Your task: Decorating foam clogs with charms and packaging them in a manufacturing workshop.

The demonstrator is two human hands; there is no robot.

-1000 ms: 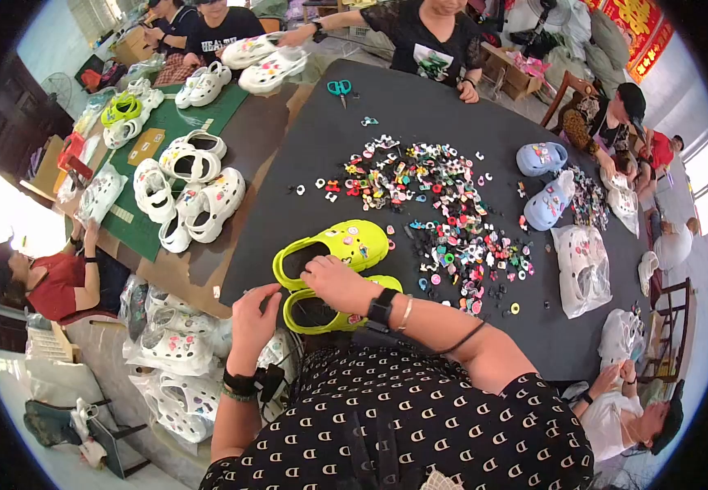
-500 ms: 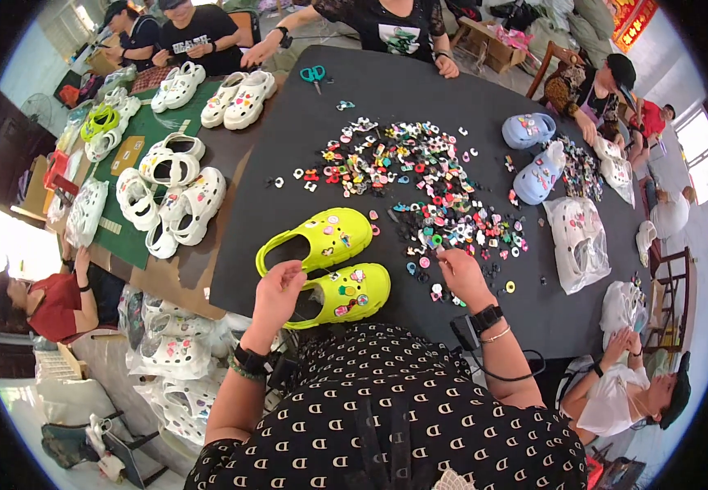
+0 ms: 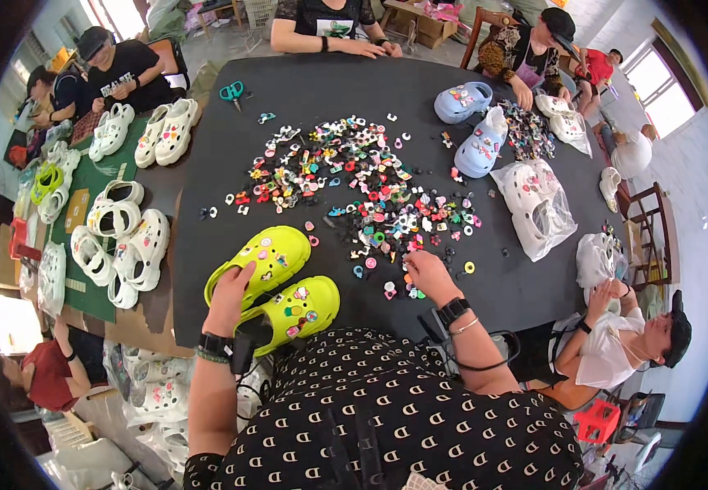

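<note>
Two lime-green clogs lie side by side in front of me, dotted with small shoe charms. My left hand [image 3: 230, 292] is closed on the farther clog [image 3: 276, 251] at the edge of its foot opening. The nearer clog [image 3: 315, 304] rests close to my body, its opening partly behind my left wrist. At the near edge of a spread of loose charms [image 3: 370, 175], my right hand [image 3: 433, 276] has its fingertips pinched together. Whether a charm is between them is too small to tell.
Teal scissors [image 3: 232, 91] lie at the far left of the black table [image 3: 207, 180]. To the right are light-blue clogs [image 3: 479, 147] and bagged white clogs [image 3: 536, 208]. White clogs [image 3: 142, 249] stand on a green mat at left. Several people sit around.
My view has turned, so the table appears shifted left. My left hand has gone from between the clogs onto the farther one. My right hand remains by the near charms.
</note>
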